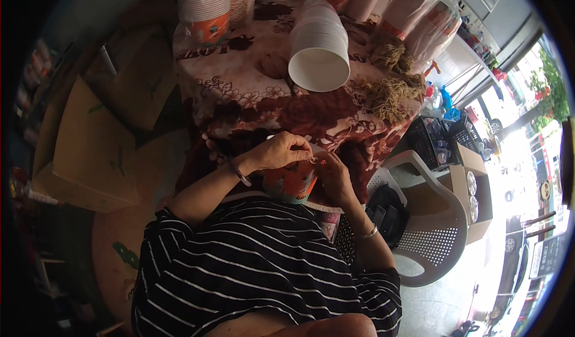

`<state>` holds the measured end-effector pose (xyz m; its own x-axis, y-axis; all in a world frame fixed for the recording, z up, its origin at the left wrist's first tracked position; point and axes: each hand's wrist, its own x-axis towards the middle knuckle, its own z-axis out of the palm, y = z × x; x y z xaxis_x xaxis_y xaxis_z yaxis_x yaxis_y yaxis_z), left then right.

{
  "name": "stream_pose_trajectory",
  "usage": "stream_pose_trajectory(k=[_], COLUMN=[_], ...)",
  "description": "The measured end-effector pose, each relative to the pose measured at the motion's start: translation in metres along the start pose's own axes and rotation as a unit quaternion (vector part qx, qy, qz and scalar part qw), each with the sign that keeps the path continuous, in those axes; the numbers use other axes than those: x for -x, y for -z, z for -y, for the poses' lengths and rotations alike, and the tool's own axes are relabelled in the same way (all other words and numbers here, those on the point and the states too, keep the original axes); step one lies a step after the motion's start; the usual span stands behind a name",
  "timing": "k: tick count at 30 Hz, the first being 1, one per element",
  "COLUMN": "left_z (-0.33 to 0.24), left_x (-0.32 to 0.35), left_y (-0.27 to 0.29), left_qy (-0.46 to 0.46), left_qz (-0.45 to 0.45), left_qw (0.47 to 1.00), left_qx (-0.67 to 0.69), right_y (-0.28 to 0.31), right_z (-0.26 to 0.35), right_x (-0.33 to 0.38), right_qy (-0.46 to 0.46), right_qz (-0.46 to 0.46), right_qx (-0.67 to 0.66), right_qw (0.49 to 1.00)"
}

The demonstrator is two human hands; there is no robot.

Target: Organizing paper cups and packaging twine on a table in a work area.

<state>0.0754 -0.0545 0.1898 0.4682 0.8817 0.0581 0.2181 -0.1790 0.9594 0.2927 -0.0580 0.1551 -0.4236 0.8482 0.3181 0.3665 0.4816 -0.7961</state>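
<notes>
A flowered red cloth [251, 91] covers the table — a pale plastic chair [440, 229] stands right, daylight beyond.

A cup stack [318, 43] lies on the bench [239, 85]; a chair [434, 217] stands right, boxes [90, 145] left.

A black top with thin white stripes [263, 259], short sleeves, and a bracelet on each wrist.

Orange printed paper cup stack [291, 181] held at lap, against striped shirt.
</notes>
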Motion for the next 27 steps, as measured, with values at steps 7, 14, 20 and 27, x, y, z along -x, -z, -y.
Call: stream_pose_trajectory(k=[7, 14, 20, 27], left_z=[-0.022, 0.002, -0.035, -0.065], left_x=[0.04, 0.073, 0.052, 0.042], left_y=[0.061, 0.07, 0.079, 0.059], left_qy=[-0.026, 0.025, -0.092, -0.18], left_qz=[-0.02, -0.002, 0.027, 0.048], left_qw=[0.996, 0.996, 0.992, 0.983], left_qx=[0.081, 0.089, 0.08, -0.003], right_y=[-0.019, -0.05, -0.029, 0.001], right_z=[0.052, 0.068, 0.105, 0.121], right_x=[-0.047, -0.035, -0.041, -0.024], right_qy=[0.035, -0.029, -0.003, -0.099], right_qz=[0.038, 0.075, 0.005, -0.002], right_qx=[-0.013, -0.041, -0.029, -0.028], right_qw=[0.999, 0.996, 1.0, 0.995])
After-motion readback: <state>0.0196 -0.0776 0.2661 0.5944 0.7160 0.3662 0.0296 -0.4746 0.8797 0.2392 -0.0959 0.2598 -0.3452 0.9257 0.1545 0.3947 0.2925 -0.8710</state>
